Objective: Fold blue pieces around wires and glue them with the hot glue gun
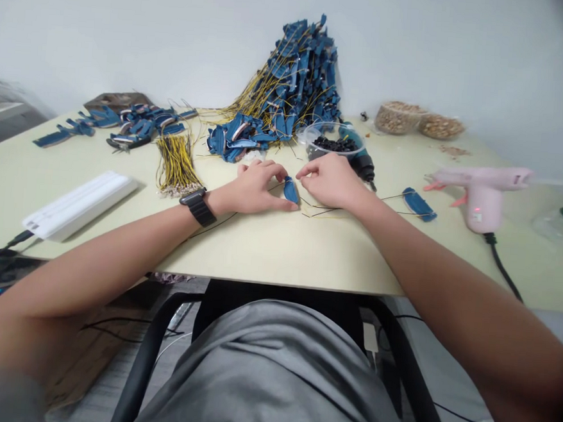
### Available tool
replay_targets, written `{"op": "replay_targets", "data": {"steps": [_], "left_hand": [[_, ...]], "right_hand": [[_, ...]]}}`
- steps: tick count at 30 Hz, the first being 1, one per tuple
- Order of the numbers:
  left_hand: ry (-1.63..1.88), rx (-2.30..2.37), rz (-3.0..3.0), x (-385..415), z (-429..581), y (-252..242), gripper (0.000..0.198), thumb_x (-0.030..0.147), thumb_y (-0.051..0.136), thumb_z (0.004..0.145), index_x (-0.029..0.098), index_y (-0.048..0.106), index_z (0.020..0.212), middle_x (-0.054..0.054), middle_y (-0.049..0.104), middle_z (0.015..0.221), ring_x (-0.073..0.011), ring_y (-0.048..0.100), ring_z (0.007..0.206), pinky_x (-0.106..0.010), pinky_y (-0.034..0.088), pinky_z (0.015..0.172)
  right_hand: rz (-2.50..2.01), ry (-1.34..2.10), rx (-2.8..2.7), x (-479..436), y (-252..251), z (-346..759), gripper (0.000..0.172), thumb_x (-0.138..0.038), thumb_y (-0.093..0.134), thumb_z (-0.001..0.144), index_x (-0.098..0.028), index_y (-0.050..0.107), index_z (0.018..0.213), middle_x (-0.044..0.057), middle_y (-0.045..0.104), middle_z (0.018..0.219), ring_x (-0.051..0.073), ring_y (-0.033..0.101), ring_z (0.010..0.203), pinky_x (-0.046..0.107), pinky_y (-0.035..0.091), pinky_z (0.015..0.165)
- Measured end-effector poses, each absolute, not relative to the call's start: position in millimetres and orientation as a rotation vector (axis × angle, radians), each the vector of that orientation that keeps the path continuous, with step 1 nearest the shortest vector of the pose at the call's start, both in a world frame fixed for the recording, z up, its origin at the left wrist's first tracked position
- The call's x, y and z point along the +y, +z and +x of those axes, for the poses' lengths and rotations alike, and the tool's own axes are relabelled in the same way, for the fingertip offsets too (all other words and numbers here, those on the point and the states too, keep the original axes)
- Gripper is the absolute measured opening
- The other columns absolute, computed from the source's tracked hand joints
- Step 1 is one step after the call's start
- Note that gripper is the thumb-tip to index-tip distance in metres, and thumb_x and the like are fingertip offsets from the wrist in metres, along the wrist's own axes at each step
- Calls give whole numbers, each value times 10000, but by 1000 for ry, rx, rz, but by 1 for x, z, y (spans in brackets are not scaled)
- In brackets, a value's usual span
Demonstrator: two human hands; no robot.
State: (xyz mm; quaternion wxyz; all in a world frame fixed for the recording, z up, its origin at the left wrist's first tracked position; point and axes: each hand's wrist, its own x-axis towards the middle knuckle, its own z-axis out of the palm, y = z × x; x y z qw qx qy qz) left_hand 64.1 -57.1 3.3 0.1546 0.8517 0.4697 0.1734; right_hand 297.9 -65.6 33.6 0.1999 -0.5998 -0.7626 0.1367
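- Head view, hands: the left hand (257, 187), wearing a black wristwatch (199, 206), lies palm down on the tabletop (259, 248) near its front edge, half curled. The right hand (329, 181) is also half curled, palm down.
- Between the hands lies a small blue strip (291, 190). The left fingertips (279, 204) reach its lower end and the right fingertips (302, 172) are just beside its top. Whether either hand has hold of it, I cannot tell.
- Thin dark wires (321, 210) run across the tabletop under the right hand.
- Just right of the hands lies a second blue strip (419, 204) with wires.
- Toward the back edge rises a heap of blue strips with yellow wires (298, 77).
- Behind the right hand stands a clear plastic bowl of black beads (334, 144).
- Near the right edge lies a pink hot glue gun (480, 193).
- Near the left edge lies a white box (77, 204), with a bundle of yellow wires (175, 164) beside it.
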Motion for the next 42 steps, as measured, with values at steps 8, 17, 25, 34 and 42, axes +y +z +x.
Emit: {"op": "replay_targets", "data": {"steps": [8,17,25,34,42], "left_hand": [[493,1251,2422,-53,60,5,919,962,930,819,216,841,1348,-208,838,1544,-501,685,1472,-645,451,1275],[518,1177,2431,-50,59,3,899,926,963,827,205,841,1352,-204,814,1514,-477,693,1446,-608,482,1247],[506,1213,2434,-49,59,2,1032,930,946,808,137,898,1468,-215,793,1403,-468,697,1341,-612,505,1193],[469,1242,2427,-52,59,8,1003,889,951,834,138,911,1497,-180,815,1310,-410,714,1209,-524,525,1078],[472,1179,2451,-49,56,9,989,922,958,818,157,919,1443,-165,812,1290,-400,703,1199,-519,518,1083]], "right_hand": [[-1688,358,-2179,-68,33,297,364,-34,748,1132,-146,1058,1286,201,982,1344,393,917,1380,412,656,1209],[-1735,320,-2208,-71,37,296,391,1,736,1085,-125,1068,1249,219,989,1274,443,936,1270,475,681,1151],[-1722,335,-2164,-68,34,298,342,-13,786,1069,-155,1067,1202,191,989,1214,387,937,1248,423,674,1170],[-1694,372,-2176,-70,34,297,303,-41,789,1119,-146,1057,1213,202,976,1239,381,906,1279,415,640,1119],[-1662,360,-2140,-64,30,298,194,-78,880,1117,-169,1051,1135,146,906,1055,327,844,1082,428,626,1064]]}}
